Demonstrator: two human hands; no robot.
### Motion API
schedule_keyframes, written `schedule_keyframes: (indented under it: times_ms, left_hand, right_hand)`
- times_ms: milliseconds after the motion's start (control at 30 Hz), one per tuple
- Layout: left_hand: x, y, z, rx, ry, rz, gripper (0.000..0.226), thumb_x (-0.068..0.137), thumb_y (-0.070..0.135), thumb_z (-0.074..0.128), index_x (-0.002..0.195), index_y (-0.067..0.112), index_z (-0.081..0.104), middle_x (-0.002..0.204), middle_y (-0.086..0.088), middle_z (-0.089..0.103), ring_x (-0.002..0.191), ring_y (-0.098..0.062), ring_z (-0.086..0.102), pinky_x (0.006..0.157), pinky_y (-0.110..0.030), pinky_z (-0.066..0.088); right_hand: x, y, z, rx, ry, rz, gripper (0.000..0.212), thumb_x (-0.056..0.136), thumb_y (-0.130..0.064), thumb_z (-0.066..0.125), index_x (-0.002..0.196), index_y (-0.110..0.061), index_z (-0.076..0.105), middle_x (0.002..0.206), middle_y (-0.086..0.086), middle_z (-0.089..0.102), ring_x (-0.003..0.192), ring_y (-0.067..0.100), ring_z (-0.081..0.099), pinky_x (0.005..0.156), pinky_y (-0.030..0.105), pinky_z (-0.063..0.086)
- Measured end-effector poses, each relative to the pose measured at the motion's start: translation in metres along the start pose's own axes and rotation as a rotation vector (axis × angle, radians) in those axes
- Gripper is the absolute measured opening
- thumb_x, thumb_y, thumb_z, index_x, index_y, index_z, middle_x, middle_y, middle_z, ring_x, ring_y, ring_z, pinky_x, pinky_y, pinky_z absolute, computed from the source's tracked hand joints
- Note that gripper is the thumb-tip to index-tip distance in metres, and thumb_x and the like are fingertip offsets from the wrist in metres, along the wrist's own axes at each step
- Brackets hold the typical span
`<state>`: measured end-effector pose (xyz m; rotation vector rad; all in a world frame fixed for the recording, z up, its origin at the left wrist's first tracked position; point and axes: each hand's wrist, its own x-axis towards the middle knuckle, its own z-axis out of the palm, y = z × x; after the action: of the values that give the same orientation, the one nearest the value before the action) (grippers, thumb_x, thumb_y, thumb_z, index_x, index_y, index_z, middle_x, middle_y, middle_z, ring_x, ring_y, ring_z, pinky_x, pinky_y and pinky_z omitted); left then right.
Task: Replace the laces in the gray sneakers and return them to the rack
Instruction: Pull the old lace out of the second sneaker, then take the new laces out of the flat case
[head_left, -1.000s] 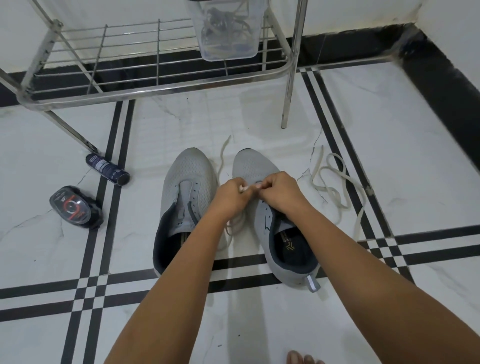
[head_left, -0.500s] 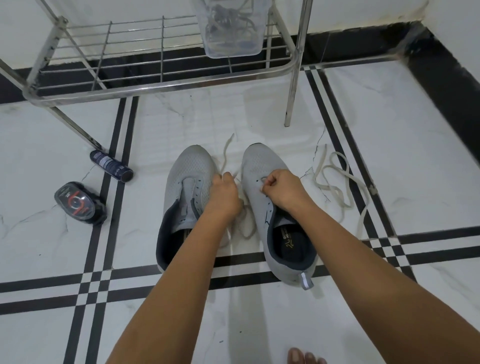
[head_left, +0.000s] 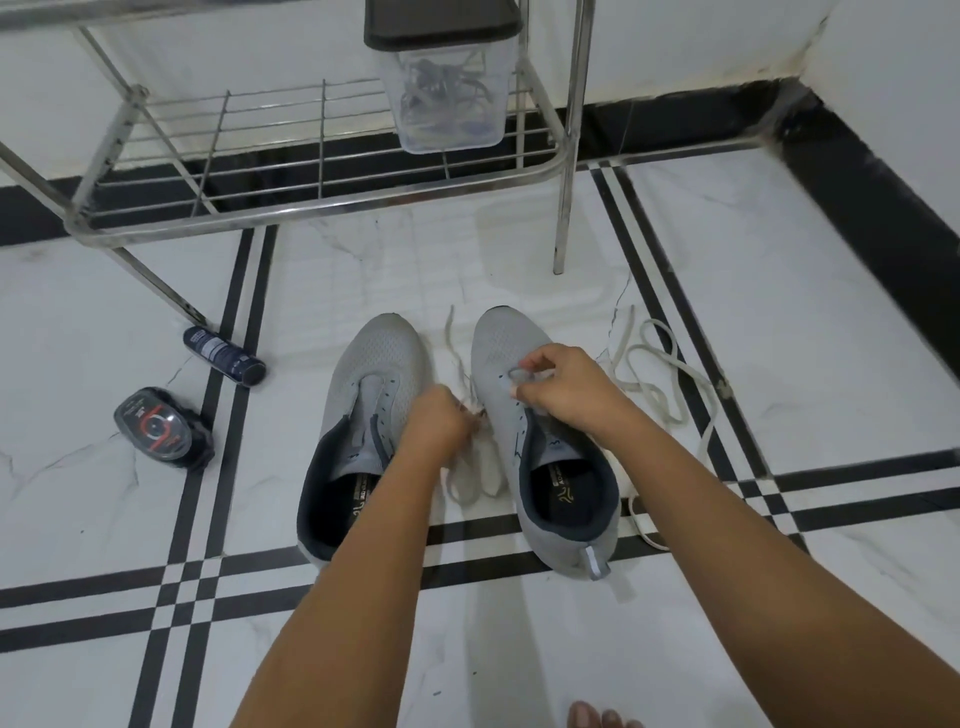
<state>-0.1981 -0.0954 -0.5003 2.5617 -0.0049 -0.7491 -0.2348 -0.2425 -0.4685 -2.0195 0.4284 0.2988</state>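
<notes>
Two gray sneakers stand side by side on the tiled floor, toes pointing away from me: the left sneaker (head_left: 374, 374) and the right sneaker (head_left: 506, 343). My left hand (head_left: 436, 421) grips a whitish lace (head_left: 470, 486) in the gap between the shoes; the lace loops on the floor below it. My right hand (head_left: 566, 387) rests over the right sneaker's eyelets and pinches a short gray bit of lace at its fingertips. A second whitish lace (head_left: 657, 376) lies loose in coils on the floor to the right.
A metal rack (head_left: 322, 205) stands at the back, with a clear plastic box (head_left: 449, 91) of dark laces on its lower shelf. A dark spray can (head_left: 223, 356) and a round polish container (head_left: 161, 428) lie on the floor at left. My toes (head_left: 597, 717) show at the bottom.
My hands have moved apart: the left dropped into the gap between the shoes with the lace, the right stayed on the right sneaker's eyelets. The camera tilted up, showing more of the rack.
</notes>
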Motion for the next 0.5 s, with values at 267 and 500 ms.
schedule_keyframes:
  times_ms: [267,500]
  left_hand:
    - [-0.018,0.117,-0.048,-0.449,-0.126,0.352,0.014,0.086,0.007,0.064,0.073,0.011,0.062,0.069,-0.006,0.064,0.058,-0.012,0.061,0.069,-0.031,0.054]
    - [-0.001,0.205,-0.01,-0.497,-0.274,0.466,0.013,0.086,0.008,0.064,0.093,-0.003,0.065,0.087,-0.016,0.064,0.076,-0.018,0.057,0.059,-0.018,0.044]
  right_hand:
    - [-0.024,-0.01,-0.052,0.333,0.033,-0.095,0.065,0.075,-0.012,0.077,0.13,-0.019,0.043,0.106,-0.008,0.057,0.09,0.006,0.058,0.067,0.012,0.047]
    - [-0.021,0.018,-0.124,0.258,0.428,-0.008,0.012,0.083,-0.014,0.068,0.077,-0.008,0.06,0.072,0.011,0.06,0.065,0.023,0.056,0.053,0.03,0.047]
